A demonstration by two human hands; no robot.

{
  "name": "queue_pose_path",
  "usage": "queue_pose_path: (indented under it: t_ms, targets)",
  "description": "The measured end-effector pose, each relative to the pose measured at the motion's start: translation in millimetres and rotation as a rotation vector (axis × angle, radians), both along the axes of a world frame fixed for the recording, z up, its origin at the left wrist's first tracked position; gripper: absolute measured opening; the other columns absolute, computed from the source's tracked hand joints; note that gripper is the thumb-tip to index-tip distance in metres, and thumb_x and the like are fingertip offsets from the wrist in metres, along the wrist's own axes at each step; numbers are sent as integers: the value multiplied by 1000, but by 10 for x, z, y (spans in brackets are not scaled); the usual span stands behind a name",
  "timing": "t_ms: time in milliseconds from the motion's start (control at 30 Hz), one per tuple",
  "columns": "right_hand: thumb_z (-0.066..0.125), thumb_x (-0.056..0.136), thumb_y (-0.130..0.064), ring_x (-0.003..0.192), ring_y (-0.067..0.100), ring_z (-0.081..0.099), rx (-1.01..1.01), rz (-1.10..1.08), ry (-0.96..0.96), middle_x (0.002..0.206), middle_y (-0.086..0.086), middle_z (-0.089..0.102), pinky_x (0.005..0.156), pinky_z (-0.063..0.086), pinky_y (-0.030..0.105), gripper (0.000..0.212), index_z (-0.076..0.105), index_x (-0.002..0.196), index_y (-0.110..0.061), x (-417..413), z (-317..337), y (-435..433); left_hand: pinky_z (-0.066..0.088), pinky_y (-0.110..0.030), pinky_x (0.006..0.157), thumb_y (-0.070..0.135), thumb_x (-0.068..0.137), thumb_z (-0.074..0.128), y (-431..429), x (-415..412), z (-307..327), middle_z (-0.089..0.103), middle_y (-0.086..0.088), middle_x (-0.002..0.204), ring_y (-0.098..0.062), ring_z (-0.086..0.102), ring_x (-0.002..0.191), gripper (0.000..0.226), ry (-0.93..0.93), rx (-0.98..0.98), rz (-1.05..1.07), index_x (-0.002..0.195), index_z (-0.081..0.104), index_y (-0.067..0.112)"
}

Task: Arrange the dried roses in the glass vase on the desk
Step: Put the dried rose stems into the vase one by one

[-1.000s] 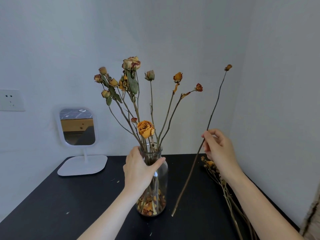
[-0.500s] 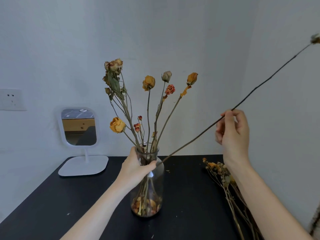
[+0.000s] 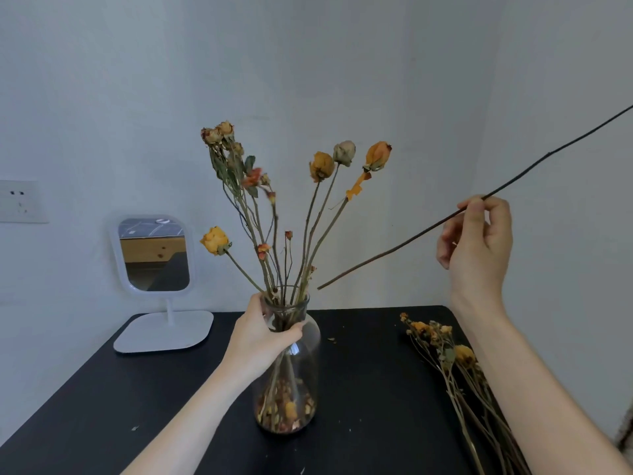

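Observation:
A clear glass vase (image 3: 301,378) stands on the black desk (image 3: 102,406), holding several dried roses (image 3: 322,166) with petals heaped at its bottom. My left hand (image 3: 260,337) grips the vase's neck. My right hand (image 3: 479,245) pinches a long, thin rose stem (image 3: 394,250) up at the right. The stem slants down to the left, and its cut end hangs just right of the vase mouth, outside it. The flower end runs out of view at the upper right.
A bundle of dried roses (image 3: 448,358) lies on the desk at the right, along the wall. A white stand mirror (image 3: 154,255) is at the back left, and a wall socket (image 3: 20,200) at far left. Small petal crumbs dot the desk.
My right hand lifted the stem from a steep stand on the desk and tilted it, bringing its cut end up beside the vase mouth. The roses in the vase have shifted round under my left hand.

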State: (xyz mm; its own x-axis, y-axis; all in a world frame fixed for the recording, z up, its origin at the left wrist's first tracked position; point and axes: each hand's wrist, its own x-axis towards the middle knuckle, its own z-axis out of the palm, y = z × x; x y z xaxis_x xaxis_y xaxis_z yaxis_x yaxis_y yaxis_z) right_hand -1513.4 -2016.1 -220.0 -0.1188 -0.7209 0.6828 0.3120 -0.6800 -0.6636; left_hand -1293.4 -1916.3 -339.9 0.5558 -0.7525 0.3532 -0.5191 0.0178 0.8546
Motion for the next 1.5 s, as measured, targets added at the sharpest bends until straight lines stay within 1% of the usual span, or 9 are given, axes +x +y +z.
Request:
queue_pose_path:
  t_ms: [100,233,367,467,633,833,1033,1267,1500]
  targets:
    - [31,100,-23,40,6,43,-5,15,-6,52,-11,51,36,31,13,25,46,81,-28,25,13,24,37,-9,73,32,71,76,5,28,0,53,23,104,-4,51,107,59,28,25,-71,117,39,31]
    - [31,101,-22,40,6,43,-1,48,8,52,-11,52,36,31,14,25,46,81,-26,69,40,48,41,-26,93,45,63,80,-30,9,25,53,9,118,-9,48,112,71,-48,-29,5,120,44,23]
    - [30,101,-22,42,6,45,-20,39,65,54,-11,53,36,33,15,25,46,83,-27,109,41,70,38,-11,75,46,59,81,-19,8,50,50,27,97,3,49,91,76,-59,-64,68,119,38,30]
    - [30,101,-21,43,6,46,-35,51,77,55,-11,53,37,34,15,24,46,83,-27,115,34,88,38,-10,77,43,62,80,-5,41,23,50,29,97,6,50,89,79,-74,-58,60,127,39,27]
    - [31,101,-22,43,7,46,-45,77,79,55,-10,53,37,34,15,26,46,81,-29,129,29,122,35,-5,68,35,69,77,8,89,21,53,30,95,15,49,87,65,-19,-9,-33,122,39,30]
    - [32,101,-22,44,7,46,-71,96,98,56,-10,53,37,34,15,25,47,81,-29,177,24,182,36,-12,83,54,52,78,5,26,35,47,26,108,3,48,103,87,-7,-54,-46,125,36,31]
    - [32,101,-25,44,9,44,-109,44,78,56,-9,49,38,32,15,24,46,81,-29,134,47,210,42,-28,94,39,62,82,5,89,12,50,21,111,-4,49,106,85,-35,-53,12,132,36,24]
    - [33,100,-26,45,9,42,-121,24,48,57,-8,47,39,32,14,22,45,81,-28,121,58,244,35,-7,73,32,68,78,-55,158,-24,48,30,96,10,47,86,72,-61,-16,18,128,40,26]
    - [34,97,-30,43,7,43,-195,91,49,56,-10,50,38,32,14,20,45,81,-30,163,64,329,36,-9,68,27,69,76,-109,257,-29,52,25,98,6,49,90,62,27,50,-79,119,39,32]
